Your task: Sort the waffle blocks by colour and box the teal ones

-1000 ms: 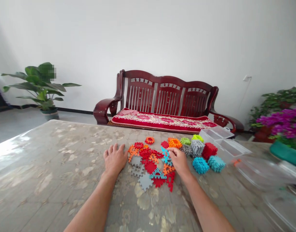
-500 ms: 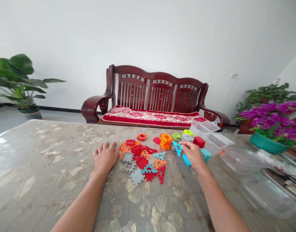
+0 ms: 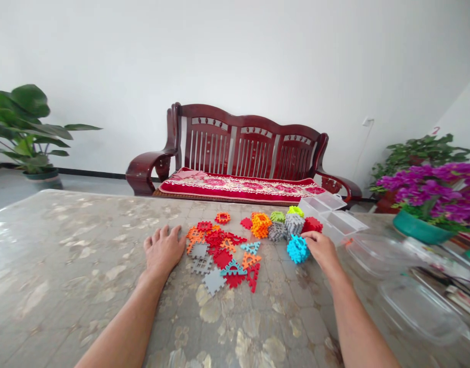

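My left hand (image 3: 164,251) lies flat on the table, fingers spread, just left of a loose spread of toothed plastic tiles. Among these are a red tile (image 3: 222,258), a grey square tile (image 3: 214,281), a teal triangular tile (image 3: 234,268) and an orange triangular tile (image 3: 251,260). At the right, my right hand (image 3: 321,250) has thumb and fingers pinched at the upper edge of a bright blue tile stack (image 3: 297,249), on a blue tile there. Behind it stand a grey stack (image 3: 294,225), a darker grey stack (image 3: 277,231) and an orange stack (image 3: 260,225).
A clear plastic case (image 3: 334,214) stands open behind my right hand. Clear lids (image 3: 419,306) lie on the table (image 3: 104,255) at the right, near a teal pot of purple flowers (image 3: 426,225). A wooden bench (image 3: 254,143) stands beyond.
My right hand has moved slightly right and down, bringing the blue triangular tile from above the grey stack to the blue stack. My left hand stays flat in place.
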`<state>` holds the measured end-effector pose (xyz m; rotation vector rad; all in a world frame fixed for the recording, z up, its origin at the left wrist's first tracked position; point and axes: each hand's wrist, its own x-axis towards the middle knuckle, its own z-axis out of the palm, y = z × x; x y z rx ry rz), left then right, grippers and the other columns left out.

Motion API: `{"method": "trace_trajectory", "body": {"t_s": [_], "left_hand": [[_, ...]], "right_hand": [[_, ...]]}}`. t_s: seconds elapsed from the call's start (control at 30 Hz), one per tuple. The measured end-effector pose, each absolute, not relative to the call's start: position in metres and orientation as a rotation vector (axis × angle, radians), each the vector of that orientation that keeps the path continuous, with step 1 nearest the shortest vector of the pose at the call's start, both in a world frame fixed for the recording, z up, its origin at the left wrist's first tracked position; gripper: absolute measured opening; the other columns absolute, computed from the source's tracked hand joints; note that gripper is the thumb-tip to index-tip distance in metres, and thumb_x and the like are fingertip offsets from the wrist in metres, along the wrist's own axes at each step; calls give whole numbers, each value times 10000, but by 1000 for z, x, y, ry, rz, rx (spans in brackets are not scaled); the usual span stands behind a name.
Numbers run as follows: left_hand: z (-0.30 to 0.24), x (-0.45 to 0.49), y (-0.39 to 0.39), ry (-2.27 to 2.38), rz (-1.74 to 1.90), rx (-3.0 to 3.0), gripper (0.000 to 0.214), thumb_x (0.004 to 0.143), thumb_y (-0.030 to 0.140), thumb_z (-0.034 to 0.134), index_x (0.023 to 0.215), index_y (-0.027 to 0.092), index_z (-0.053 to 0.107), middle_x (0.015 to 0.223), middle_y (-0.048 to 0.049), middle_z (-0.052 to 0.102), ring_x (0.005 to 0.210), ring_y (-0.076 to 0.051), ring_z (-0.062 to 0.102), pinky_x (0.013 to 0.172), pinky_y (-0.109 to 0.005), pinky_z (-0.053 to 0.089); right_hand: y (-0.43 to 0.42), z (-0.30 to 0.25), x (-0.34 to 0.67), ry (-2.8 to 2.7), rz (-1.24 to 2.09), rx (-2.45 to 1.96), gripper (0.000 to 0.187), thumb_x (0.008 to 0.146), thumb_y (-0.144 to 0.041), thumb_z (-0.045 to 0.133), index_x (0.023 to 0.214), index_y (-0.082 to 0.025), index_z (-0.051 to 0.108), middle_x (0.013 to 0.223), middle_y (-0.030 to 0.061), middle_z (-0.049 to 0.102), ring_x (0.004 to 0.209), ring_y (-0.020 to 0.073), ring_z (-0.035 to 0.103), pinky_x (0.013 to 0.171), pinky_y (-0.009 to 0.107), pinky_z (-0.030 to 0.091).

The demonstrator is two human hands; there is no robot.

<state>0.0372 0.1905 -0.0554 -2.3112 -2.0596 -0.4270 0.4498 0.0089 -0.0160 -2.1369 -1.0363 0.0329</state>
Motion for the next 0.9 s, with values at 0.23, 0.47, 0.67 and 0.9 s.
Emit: {"method": "trace_trajectory", "body": {"t_s": [0.23, 0.47, 0.67, 0.9], "left_hand": [[-58, 37, 192, -2055, -439, -2320, 515, 936, 423, 357, 1362, 250, 589, 1458, -138, 533, 1354, -306, 432, 1094, -485, 294], [-55, 37, 190, -2047, -452, -2326, 519, 938, 423, 356, 1359, 238, 596, 1453, -155, 528, 1345, -322, 440, 1086, -487, 301], [-58, 37, 191, -2043, -456, -2317, 510, 938, 425, 365, 1353, 247, 602, 1457, -151, 527, 1343, -312, 442, 1096, -480, 291], [-57, 37, 191, -2041, -441, -2312, 504, 940, 431, 377, 1354, 250, 601, 1459, -146, 524, 1343, -311, 439, 1095, -476, 293]], "right_hand": [[8, -20, 455, -1057, 41, -2122, 265, 687, -251, 538, 776, -237, 787, 815, 37, 785, 788, 219, 710, 708, 298, 503], [10, -10, 431, -1065, -130, -2151, 285, 770, -274, 527, 886, -233, 784, 942, 56, 779, 843, 224, 700, 792, 335, 512], [33, -20, 356, -1552, 85, -1844, 332, 846, -183, 471, 995, -232, 763, 1031, 46, 766, 975, 196, 693, 907, 329, 513], [49, -44, 320, -1874, 27, -1932, 432, 902, -118, 480, 1272, -221, 677, 1314, 70, 674, 1203, 222, 590, 1063, 377, 434]]}}
